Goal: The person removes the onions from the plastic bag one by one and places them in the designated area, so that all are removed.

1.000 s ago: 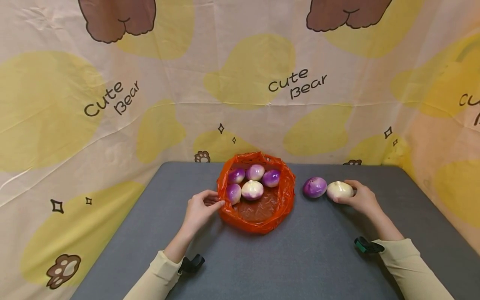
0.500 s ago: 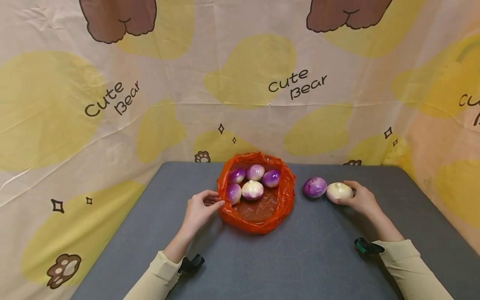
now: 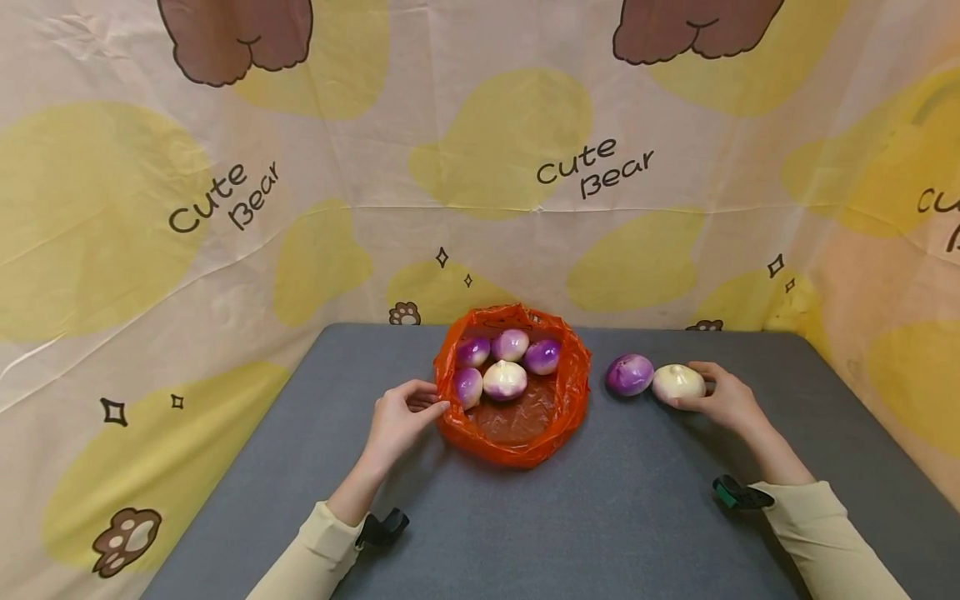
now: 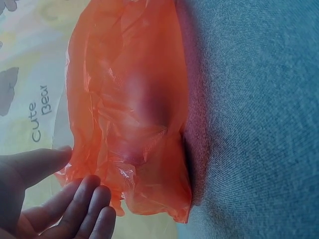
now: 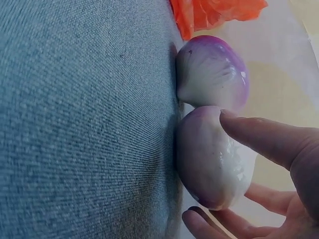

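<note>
Currently hands (image 3: 399, 419) (image 3: 727, 402) pinch bag rim (image 3: 517, 455) (left) and pale onion (image 3: 678, 385) (right), table edge (image 3: 757, 337) beyond

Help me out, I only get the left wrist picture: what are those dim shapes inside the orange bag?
Observer: From above, the head view looks into the orange bag: what seem to be five purple-and-white onions lie inside.

Visitor: Oh! And where's the person's other hand?

Observer: The right hand is off to the bag's right, holding a pale onion.

Visitor: Is that the only one outside the bag?

Observer: No, a purple onion sits right beside it, on the side nearer the bag.
</note>
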The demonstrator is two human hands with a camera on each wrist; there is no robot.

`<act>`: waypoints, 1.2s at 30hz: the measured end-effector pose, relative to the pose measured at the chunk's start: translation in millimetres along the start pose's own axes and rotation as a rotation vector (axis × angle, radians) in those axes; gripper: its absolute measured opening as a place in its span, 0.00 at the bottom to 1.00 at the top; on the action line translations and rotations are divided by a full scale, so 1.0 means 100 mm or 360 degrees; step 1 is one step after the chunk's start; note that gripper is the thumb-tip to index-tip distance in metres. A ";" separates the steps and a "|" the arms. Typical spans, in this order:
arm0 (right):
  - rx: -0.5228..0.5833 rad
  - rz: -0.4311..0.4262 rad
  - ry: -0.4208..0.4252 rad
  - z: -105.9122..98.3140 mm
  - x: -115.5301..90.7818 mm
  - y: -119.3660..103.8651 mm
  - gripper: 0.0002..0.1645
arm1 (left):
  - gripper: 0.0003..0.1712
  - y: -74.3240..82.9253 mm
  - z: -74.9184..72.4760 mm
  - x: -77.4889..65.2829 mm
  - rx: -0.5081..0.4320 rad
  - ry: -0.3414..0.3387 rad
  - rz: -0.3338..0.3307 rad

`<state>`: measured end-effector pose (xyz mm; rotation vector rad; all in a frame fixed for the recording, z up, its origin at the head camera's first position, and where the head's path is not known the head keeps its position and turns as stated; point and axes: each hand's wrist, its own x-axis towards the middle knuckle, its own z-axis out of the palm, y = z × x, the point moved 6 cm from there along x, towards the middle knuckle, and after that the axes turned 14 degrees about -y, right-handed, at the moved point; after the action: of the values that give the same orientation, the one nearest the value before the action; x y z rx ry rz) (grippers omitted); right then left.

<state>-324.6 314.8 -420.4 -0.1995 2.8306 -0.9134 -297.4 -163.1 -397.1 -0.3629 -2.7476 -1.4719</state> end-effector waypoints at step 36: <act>0.0080 0.0037 -0.0079 0.01 -0.06 0.04 0.50 | 0.13 0.03 0.01 0.01 0.0054 0.0023 0.0029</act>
<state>-319.3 318.6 -422.5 -0.1801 2.7556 -0.9600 -297.9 -160.2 -395.6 -0.3742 -2.7470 -1.4162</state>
